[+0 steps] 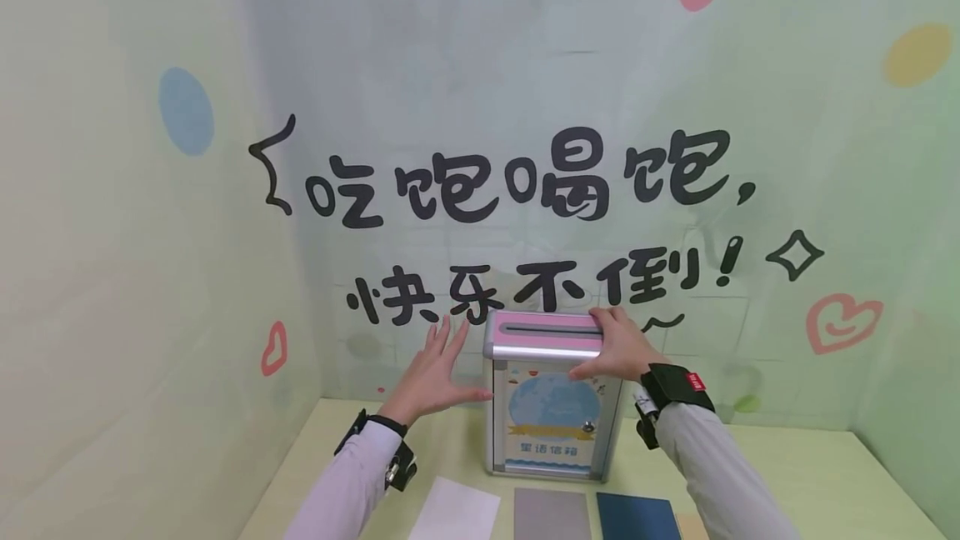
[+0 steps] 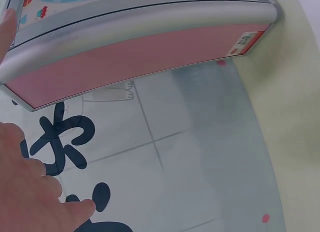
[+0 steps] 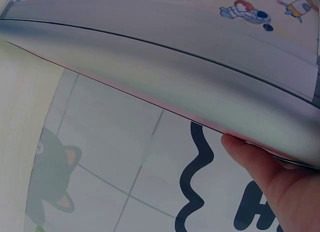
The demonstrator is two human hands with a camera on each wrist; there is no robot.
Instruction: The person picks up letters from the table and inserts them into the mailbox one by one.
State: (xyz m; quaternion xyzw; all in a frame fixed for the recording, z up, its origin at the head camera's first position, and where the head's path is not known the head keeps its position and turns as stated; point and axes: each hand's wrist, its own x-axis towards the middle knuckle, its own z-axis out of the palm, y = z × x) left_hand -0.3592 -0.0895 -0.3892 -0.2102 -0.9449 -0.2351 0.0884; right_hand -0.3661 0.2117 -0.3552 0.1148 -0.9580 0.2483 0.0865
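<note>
Left hand (image 1: 438, 382): spread wide beside the upright pink box with rounded silver trim (image 1: 551, 400), fingers not wrapped round it; thumb by the front-left edge, can't tell if touching. Box stands on the pale yellow-green table (image 1: 810, 473), before the pale printed back wall (image 1: 570, 82). Looks stiff, probably fairly light for its bulk; trim looks smooth, could slip. Best hold: both side frames, upper half. Go easy on the globe-print front panel (image 1: 553, 422), likely the weak spot; keep fingertips out of the long dark slot (image 1: 551, 329) on top. Right hand (image 1: 618, 347): gripping the top-right corner, thumb on front. Lifting by that corner alone would probably tilt it.

Room, left to right: table surface between pale left wall (image 1: 150, 273) and box. White paper sheet (image 1: 453, 515), grey flat sheet (image 1: 552, 515), dark blue flat sheet (image 1: 639, 517) lie just in front, so lift, don't drag forward. Tan flat piece (image 1: 692, 528) next. More table rightwards. Back wall limits pushing; gap unclear.
</note>
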